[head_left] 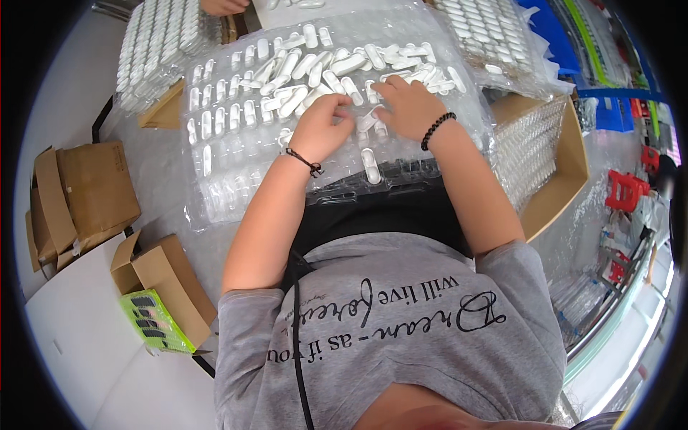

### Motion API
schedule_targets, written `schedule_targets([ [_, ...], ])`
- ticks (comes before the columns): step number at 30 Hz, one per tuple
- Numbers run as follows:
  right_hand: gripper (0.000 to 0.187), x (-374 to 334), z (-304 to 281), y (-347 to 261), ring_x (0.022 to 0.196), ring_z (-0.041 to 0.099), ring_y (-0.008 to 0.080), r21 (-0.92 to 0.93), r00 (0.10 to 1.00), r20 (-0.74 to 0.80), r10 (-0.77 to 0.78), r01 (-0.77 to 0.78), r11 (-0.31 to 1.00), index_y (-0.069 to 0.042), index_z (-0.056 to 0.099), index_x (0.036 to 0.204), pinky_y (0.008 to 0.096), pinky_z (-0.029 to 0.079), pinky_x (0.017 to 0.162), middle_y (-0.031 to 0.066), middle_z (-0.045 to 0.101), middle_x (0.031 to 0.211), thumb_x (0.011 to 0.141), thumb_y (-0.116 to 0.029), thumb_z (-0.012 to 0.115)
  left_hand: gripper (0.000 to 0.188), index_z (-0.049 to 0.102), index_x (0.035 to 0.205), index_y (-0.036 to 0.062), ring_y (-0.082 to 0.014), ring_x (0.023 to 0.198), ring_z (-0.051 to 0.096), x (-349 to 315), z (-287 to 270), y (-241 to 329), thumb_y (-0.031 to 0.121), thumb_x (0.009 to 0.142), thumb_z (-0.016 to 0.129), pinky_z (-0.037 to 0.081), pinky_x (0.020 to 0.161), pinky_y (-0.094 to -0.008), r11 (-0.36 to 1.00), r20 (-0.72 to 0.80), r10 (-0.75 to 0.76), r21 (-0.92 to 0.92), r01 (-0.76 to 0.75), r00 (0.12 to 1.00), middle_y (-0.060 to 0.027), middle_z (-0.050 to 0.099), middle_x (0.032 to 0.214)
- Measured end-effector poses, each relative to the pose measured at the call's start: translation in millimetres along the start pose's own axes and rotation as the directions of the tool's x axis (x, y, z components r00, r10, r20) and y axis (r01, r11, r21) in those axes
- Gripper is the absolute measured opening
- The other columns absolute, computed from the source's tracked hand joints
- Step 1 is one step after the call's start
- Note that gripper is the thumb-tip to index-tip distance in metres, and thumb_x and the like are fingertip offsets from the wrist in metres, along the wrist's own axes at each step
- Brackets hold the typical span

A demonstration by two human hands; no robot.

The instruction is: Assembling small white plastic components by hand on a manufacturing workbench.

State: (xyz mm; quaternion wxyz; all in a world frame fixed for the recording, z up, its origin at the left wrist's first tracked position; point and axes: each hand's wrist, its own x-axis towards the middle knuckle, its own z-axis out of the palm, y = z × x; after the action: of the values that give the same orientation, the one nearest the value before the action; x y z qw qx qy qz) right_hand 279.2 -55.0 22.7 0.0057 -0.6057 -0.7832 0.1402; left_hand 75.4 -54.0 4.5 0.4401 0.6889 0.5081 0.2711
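A clear plastic tray [236, 183] lies in front of me, with rows of slots. Small white oval plastic pieces [207, 125] sit upright in its left rows, and a loose heap of the same pieces [315, 68] covers the middle. My left hand [324, 127] hovers at the heap's near edge, fingers bent and apart, with nothing visible in them. Over the heap's right part is my right hand [412, 107], its index finger and thumb spread; the thumb tip is by a tilted white piece [368, 119]. Nearest my body, one white piece [370, 165] sits alone.
Stacked trays of white pieces [154, 54] stand at the far left, more [484, 32] at the far right. A cardboard box [573, 165] with clear trays is at right. Brown cartons [100, 186] stand at left. Another person's hand [224, 6] shows at the top.
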Motion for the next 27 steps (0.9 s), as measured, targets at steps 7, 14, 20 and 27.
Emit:
schedule_targets([
  [7,0.021,8.3,3.6,24.5,0.093,0.06,0.0303,0.312,0.994,-0.112,0.011,0.025,0.95,-0.009,0.06,0.101,0.0365,0.048,0.08,0.0094,0.06,0.102,0.083,-0.016,0.065,0.029,0.063,0.109,0.0038,-0.0185,0.084,0.063,2.7,4.4,-5.0,0.011,0.081,0.062,0.051,0.075,-0.0297,0.993,0.096,0.03,-0.117,-0.019,0.995,-0.0111,0.061,0.102],
  [14,0.014,7.1,8.2,25.6,0.086,0.062,0.0309,0.348,0.968,-0.217,0.123,-0.041,0.937,-0.013,0.06,0.098,0.039,0.05,0.074,0.0065,0.065,0.095,0.084,-0.011,0.057,0.028,0.062,0.113,0.0053,-0.0107,0.088,0.061,8.2,-1.9,-13.1,0.007,0.086,0.059,0.049,0.078,-0.024,0.842,0.236,-0.232,-0.437,0.316,0.944,-0.0054,0.063,0.105],
  [20,0.02,-7.4,-23.4,-8.4,0.085,0.065,0.0275,0.147,0.942,-0.307,0.135,-0.093,0.985,-0.009,0.059,0.107,0.0354,0.051,0.069,0.0122,0.066,0.098,0.088,-0.014,0.06,0.031,0.057,0.12,0.0041,-0.0139,0.1,0.062,4.7,-8.6,-2.6,0.006,0.089,0.058,0.05,0.085,-0.0256,0.675,0.211,-0.224,-0.67,0.308,0.951,-0.008,0.061,0.117],
  [27,0.021,12.5,-2.7,-42.5,0.072,0.058,0.0187,0.963,0.962,0.206,0.179,-0.231,0.136,-0.007,0.054,0.102,0.0308,0.048,0.062,0.0082,0.061,0.084,0.09,-0.022,0.062,0.033,0.056,0.12,0.0009,-0.0165,0.1,0.063,5.1,-10.9,-2.5,0.001,0.087,0.061,0.053,0.084,-0.0254,0.564,0.213,-0.043,-0.802,0.199,0.976,-0.0104,0.061,0.118],
])
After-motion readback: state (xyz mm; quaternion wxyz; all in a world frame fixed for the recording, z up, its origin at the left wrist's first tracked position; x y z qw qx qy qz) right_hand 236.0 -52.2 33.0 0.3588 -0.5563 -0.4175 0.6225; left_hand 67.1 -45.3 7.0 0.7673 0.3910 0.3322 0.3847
